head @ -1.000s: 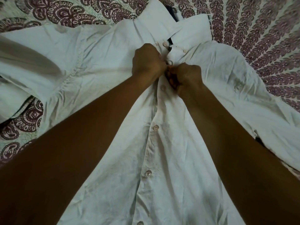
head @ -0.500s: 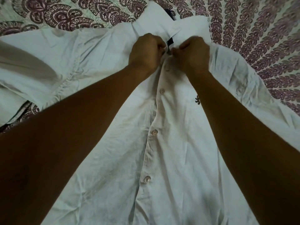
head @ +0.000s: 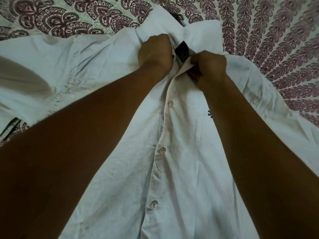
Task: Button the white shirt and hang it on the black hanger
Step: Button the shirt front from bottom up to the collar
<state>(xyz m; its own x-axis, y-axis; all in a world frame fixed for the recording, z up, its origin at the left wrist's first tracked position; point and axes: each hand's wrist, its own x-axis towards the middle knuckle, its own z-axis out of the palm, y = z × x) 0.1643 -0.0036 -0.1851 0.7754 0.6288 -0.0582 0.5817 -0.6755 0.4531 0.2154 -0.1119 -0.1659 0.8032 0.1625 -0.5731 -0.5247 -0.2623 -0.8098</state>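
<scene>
The white shirt (head: 181, 169) lies front-up on a patterned bedspread, collar at the far end. Three fastened buttons show down its placket, the top one (head: 170, 103) just below my hands. My left hand (head: 155, 54) grips the left front edge of the shirt just under the collar. My right hand (head: 209, 68) pinches the right front edge opposite it. Between the two hands the front gapes and something black (head: 182, 51) shows through. A dark patch (head: 177, 15) peeks out above the collar. Whether these black parts are the hanger, I cannot tell.
The bedspread (head: 259, 40) with maroon paisley print surrounds the shirt. The shirt's left sleeve (head: 34, 80) spreads out to the left. A small dark embroidered mark (head: 210, 113) sits on the shirt's chest beside my right forearm.
Both hands have moved up the placket from the chest button to just under the collar. They have drawn slightly apart, and the black patch between them shows more.
</scene>
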